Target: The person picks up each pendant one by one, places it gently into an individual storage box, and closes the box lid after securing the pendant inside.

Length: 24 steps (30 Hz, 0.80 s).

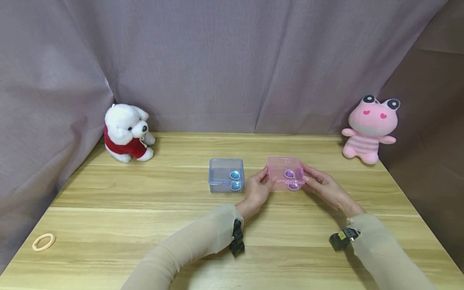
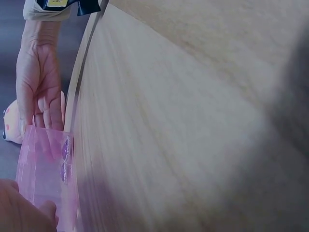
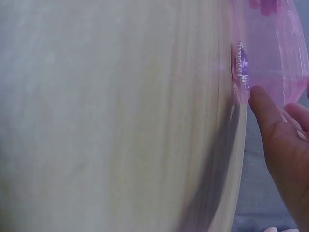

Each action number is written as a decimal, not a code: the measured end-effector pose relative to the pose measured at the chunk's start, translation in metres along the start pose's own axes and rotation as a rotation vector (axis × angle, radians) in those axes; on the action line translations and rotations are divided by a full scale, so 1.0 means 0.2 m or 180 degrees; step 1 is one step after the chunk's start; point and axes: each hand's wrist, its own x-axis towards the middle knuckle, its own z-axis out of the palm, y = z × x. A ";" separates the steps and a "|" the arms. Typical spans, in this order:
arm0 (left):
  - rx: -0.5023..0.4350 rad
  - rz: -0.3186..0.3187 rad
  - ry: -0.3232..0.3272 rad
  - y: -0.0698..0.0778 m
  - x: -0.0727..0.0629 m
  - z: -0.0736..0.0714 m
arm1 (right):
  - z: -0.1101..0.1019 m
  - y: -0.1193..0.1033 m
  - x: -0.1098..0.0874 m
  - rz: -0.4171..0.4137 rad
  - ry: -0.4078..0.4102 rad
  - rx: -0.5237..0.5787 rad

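Observation:
A see-through pink plastic box [image 1: 284,171] with its lid down stands on the table. Inside it a purple heart-shaped gem with a beaded rim [image 1: 289,174] shows through the lid and again through the front wall; whether it is one gem or two I cannot tell. My left hand [image 1: 258,189] grips the box's left side, thumb toward the front. At its right side my right hand [image 1: 328,189] holds it between thumb and fingers. Left of that hand pair is a see-through blue box [image 1: 226,175], closed, with a blue heart-shaped gem [image 1: 235,175] inside.
A white plush dog [image 1: 127,133] in red sits at the back left. The pink plush frog [image 1: 371,129] is at the back right. A pale beige ring [image 1: 44,242] lies near the table's left edge. Grey curtains [image 1: 203,68] hang behind the wooden table [image 1: 145,193].

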 end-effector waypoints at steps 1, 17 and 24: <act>0.0013 0.0009 -0.0005 0.00 0.00 0.00 | 0.00 0.00 0.00 0.0013 -0.0012 -0.0002; 0.0137 -0.0033 -0.0099 0.01 0.00 -0.01 | 0.01 0.02 -0.01 0.0142 0.0086 0.0274; 0.0143 0.0036 -0.0097 0.00 0.01 -0.01 | -0.01 0.03 -0.01 0.0047 0.0082 0.0409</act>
